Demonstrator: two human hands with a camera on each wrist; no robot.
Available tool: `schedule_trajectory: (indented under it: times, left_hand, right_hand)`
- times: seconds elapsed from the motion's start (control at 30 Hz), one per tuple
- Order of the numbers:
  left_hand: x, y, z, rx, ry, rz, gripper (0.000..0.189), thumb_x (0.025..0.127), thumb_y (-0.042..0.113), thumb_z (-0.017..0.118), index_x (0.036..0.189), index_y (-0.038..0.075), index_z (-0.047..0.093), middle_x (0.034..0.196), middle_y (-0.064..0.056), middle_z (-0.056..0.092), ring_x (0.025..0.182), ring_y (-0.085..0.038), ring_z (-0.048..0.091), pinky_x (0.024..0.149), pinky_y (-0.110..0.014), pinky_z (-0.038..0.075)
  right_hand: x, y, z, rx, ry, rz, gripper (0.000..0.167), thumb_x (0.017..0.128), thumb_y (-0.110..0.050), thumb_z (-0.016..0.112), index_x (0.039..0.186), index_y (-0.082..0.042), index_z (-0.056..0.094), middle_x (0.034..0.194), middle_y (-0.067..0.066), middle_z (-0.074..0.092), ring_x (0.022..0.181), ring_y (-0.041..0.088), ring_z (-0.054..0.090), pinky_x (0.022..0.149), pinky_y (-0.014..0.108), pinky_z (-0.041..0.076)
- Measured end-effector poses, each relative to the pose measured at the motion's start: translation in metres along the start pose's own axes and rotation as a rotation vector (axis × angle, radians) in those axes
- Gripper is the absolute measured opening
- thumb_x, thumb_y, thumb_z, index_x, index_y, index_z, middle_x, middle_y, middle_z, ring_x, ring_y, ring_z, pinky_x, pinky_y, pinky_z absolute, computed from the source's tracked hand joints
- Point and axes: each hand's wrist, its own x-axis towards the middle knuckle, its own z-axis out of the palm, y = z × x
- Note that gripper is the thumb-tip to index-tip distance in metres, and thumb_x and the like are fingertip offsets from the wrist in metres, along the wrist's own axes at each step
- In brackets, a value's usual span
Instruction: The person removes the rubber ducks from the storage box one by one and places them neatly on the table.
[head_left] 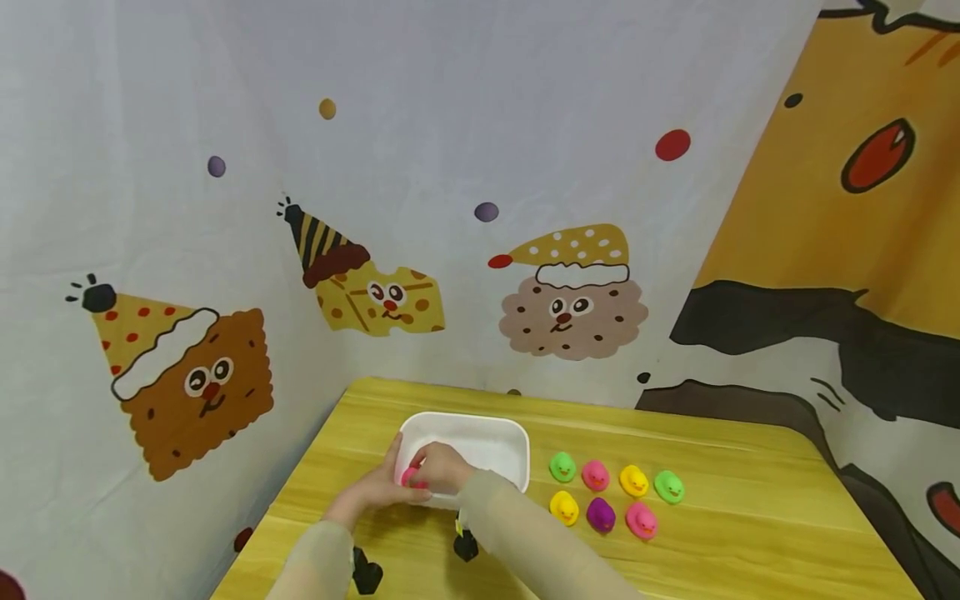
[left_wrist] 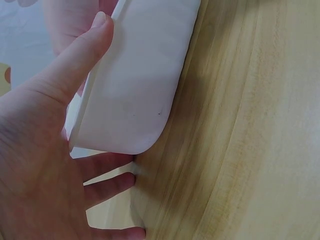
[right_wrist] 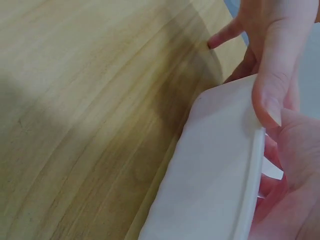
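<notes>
A white plastic container (head_left: 491, 442) stands on the table. My left hand (head_left: 378, 487) holds its near left corner, with the thumb (left_wrist: 95, 42) along the near rim and the fingers spread by the left side. Inside that corner, my right hand (head_left: 442, 467) reaches over the near wall and grips a pink rubber duck (head_left: 409, 477). The duck is mostly hidden by the fingers. In the right wrist view the container's outer wall (right_wrist: 210, 160) hides most of the right fingertips.
Right of the container, several small rubber ducks sit in two rows, among them a green duck (head_left: 562, 467), a yellow duck (head_left: 564, 508) and a purple duck (head_left: 601, 516). The wooden table (head_left: 750, 533) ends at a printed cloth (head_left: 420, 167) behind and left.
</notes>
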Motion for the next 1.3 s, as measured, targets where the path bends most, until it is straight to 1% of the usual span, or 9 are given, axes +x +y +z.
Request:
schedule_trajectory:
  times: [0.17,0.33,0.5,0.67,0.83,1.0,1.1,1.3]
  left_hand:
    - [0.0,0.003,0.0,-0.024,0.001,-0.005,0.132,0.071,0.033,0.087,0.151,0.0,-0.013,0.15,-0.038,0.019,0.129,-0.049,0.037,0.107,-0.06,0.029]
    - [0.0,0.005,0.001,-0.042,0.015,-0.009,0.132,0.071,0.034,0.087,0.152,0.002,-0.012,0.15,-0.037,0.019,0.129,-0.048,0.037,0.107,-0.06,0.028]
    - [0.002,0.005,0.0,-0.069,0.017,-0.012,0.131,0.071,0.031,0.087,0.152,0.003,-0.012,0.15,-0.037,0.021,0.126,-0.045,0.041,0.107,-0.06,0.029]
    - [0.002,0.006,-0.001,-0.059,0.013,-0.018,0.131,0.072,0.031,0.086,0.152,0.003,-0.013,0.15,-0.038,0.019,0.125,-0.046,0.041,0.106,-0.061,0.03]
    - [0.001,0.007,-0.001,-0.043,0.003,-0.013,0.13,0.073,0.029,0.086,0.151,0.001,-0.015,0.149,-0.039,0.018,0.124,-0.047,0.041,0.105,-0.06,0.032]
    - [0.001,0.008,0.0,-0.031,0.011,-0.014,0.131,0.072,0.026,0.087,0.151,0.001,-0.013,0.148,-0.039,0.02,0.121,-0.047,0.043,0.105,-0.061,0.032]
    - [0.001,0.008,0.001,-0.019,0.013,-0.029,0.131,0.071,0.026,0.087,0.152,0.001,-0.012,0.149,-0.039,0.019,0.122,-0.048,0.042,0.105,-0.063,0.03]
    - [0.0,0.003,0.004,0.013,0.016,-0.041,0.131,0.071,0.03,0.087,0.151,-0.003,-0.011,0.147,-0.042,0.02,0.123,-0.05,0.04,0.104,-0.063,0.03]
  right_hand:
    - [-0.001,0.003,-0.001,-0.049,0.013,-0.019,0.014,0.073,-0.016,0.079,0.082,-0.011,0.069,0.073,-0.01,0.062,0.066,0.009,0.051,0.066,0.023,0.045]
    - [0.002,0.006,-0.005,-0.03,0.035,-0.033,0.015,0.071,-0.015,0.08,0.078,-0.012,0.067,0.071,-0.011,0.06,0.066,0.009,0.05,0.064,0.022,0.045]
    - [0.007,0.009,-0.013,-0.033,0.048,-0.039,0.016,0.07,-0.016,0.082,0.077,-0.013,0.068,0.072,-0.011,0.06,0.068,0.007,0.05,0.066,0.021,0.045]
    - [0.005,0.008,-0.024,-0.011,0.051,-0.024,0.017,0.071,-0.017,0.083,0.08,-0.013,0.069,0.077,-0.01,0.063,0.072,0.006,0.052,0.069,0.022,0.046]
    - [0.002,0.011,-0.033,0.006,0.06,-0.016,0.019,0.07,-0.018,0.084,0.082,-0.013,0.07,0.078,-0.011,0.063,0.071,0.006,0.054,0.067,0.022,0.048]
    - [-0.002,0.012,-0.043,0.023,0.068,-0.05,0.017,0.072,-0.017,0.083,0.082,-0.012,0.07,0.075,-0.01,0.063,0.068,0.006,0.054,0.064,0.022,0.048]
    - [-0.007,0.014,-0.049,0.027,0.058,-0.073,0.017,0.073,-0.017,0.082,0.083,-0.011,0.07,0.074,-0.01,0.062,0.068,0.005,0.054,0.064,0.022,0.048]
    - [-0.017,0.022,-0.06,0.0,0.042,-0.095,0.016,0.075,-0.017,0.081,0.086,-0.012,0.071,0.075,-0.011,0.063,0.069,0.005,0.053,0.065,0.023,0.047]
